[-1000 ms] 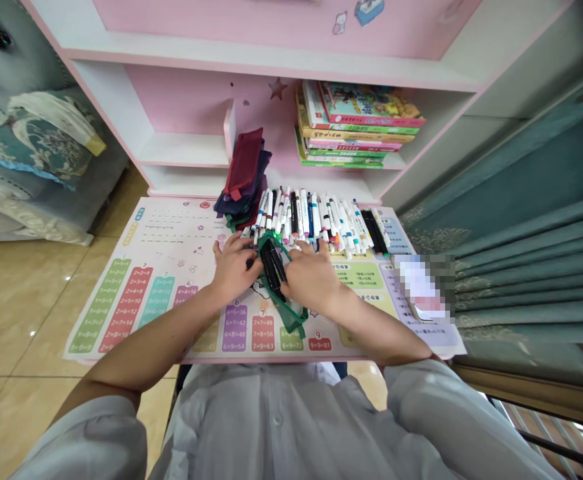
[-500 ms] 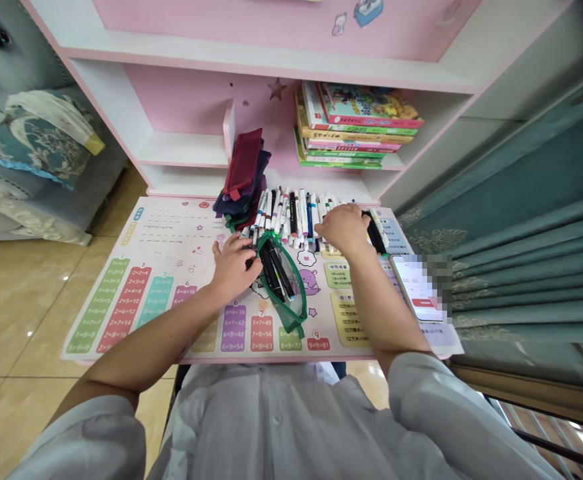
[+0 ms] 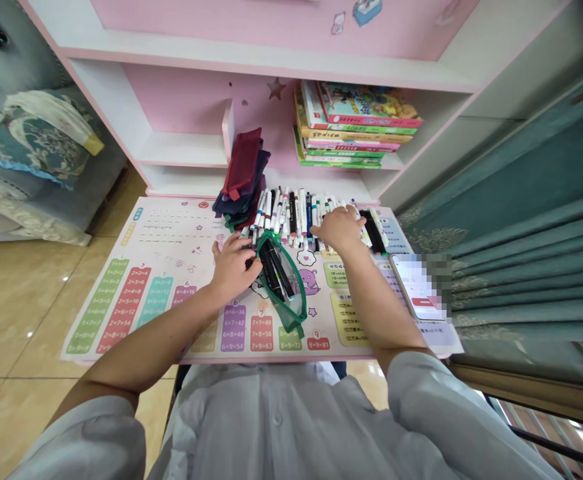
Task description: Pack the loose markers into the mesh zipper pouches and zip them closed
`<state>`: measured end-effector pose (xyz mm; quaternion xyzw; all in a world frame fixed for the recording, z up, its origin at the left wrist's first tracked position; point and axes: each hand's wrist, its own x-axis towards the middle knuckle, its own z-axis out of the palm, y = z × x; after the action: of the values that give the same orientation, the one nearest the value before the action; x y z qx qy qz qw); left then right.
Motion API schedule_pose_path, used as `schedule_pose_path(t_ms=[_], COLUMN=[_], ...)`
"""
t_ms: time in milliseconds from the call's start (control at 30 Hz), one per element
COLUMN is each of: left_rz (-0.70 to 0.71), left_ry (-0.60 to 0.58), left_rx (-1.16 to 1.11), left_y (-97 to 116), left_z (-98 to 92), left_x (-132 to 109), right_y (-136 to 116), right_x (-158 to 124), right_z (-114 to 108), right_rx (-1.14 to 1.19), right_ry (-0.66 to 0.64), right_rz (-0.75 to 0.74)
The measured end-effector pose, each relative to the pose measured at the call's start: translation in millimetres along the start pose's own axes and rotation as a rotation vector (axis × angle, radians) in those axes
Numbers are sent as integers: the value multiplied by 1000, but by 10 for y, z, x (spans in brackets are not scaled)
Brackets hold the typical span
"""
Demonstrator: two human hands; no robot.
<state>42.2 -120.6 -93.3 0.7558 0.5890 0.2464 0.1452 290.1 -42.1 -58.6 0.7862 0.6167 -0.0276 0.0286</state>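
A green pencil pouch (image 3: 286,293) lies open on the desk mat (image 3: 171,267) with a few dark pens inside it. My left hand (image 3: 234,263) grips the pouch's left rim and holds its mouth open. A long row of markers and pens (image 3: 301,213) lies along the back of the desk. My right hand (image 3: 341,227) rests on the right part of that row, fingers curled down over the pens; what they hold is hidden.
A stack of dark red, purple and green pouches (image 3: 244,177) leans at the back beside the pens. Books (image 3: 356,123) lie stacked on the shelf above. A phone (image 3: 416,287) lies at the desk's right edge, next to teal curtains (image 3: 521,253).
My right hand left the pouch, reached back right to the pen row, then slid slightly left along it. My left hand stayed on the pouch rim.
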Motion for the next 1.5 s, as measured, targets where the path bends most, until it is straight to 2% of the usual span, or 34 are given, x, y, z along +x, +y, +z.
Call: schedule_pose_path(t_ms=[267, 467, 633, 767, 933, 1233, 1500], left_rz=[4, -3, -1, 7, 5, 13, 10], left_ry=[16, -2, -8, -8, -25, -51, -39], left_rx=[10, -7, 2, 16, 25, 37, 44], left_y=[6, 5, 6, 7, 21, 17, 12], left_z=[2, -5, -13, -30, -56, -63, -50], left_x=[-2, -2, 0, -2, -5, 1, 1], right_y=[-42, -11, -9, -103, -314, -514, -597], right_x=[-28, -240, -680, -1014, -1214, -1267, -1260], right_z=[19, -215, -501, -608, -558, -331, -230], right_rx=[-18, 29, 182, 203, 74, -104, -129], right_ry=[27, 105, 190, 58, -89, -147, -194], right_rz=[-1, -37, -242, -490, -572, -588, -601])
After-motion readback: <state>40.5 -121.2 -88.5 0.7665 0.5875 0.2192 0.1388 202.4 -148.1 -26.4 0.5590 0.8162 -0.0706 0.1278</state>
